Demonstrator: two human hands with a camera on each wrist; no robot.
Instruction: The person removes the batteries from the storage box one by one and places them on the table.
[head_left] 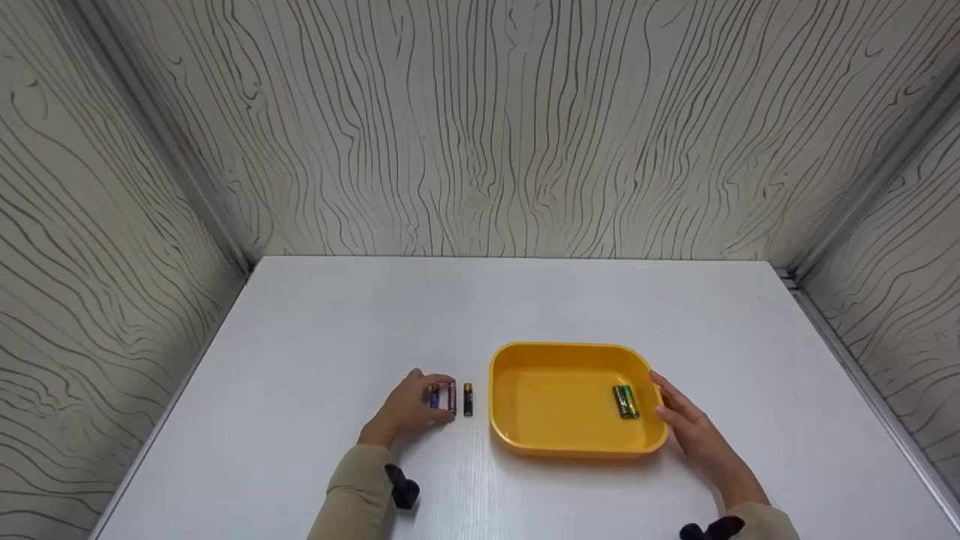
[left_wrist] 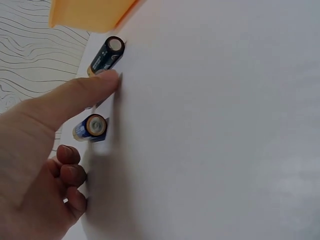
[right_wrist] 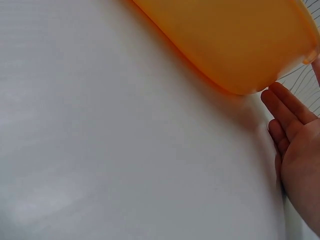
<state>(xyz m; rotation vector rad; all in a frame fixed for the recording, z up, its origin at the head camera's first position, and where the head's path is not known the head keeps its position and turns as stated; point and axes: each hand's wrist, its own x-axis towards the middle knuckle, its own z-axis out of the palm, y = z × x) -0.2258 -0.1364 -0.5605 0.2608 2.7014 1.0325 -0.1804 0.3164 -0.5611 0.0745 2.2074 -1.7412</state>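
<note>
My left hand spans a dark red battery, its index finger at the far end and its thumb at the near one. In the left wrist view the thumb mostly hides that battery. A blue battery lies inside the curve of the hand, and a black battery with a gold end lies just right of it. My right hand touches the right end of a yellow tray with its fingers fairly straight. Two green batteries lie side by side in the tray's right part.
The white table carries everything. Walls with a wood-grain line pattern rise behind it and at both sides. Each wrist wears a black device, such as the left wrist's.
</note>
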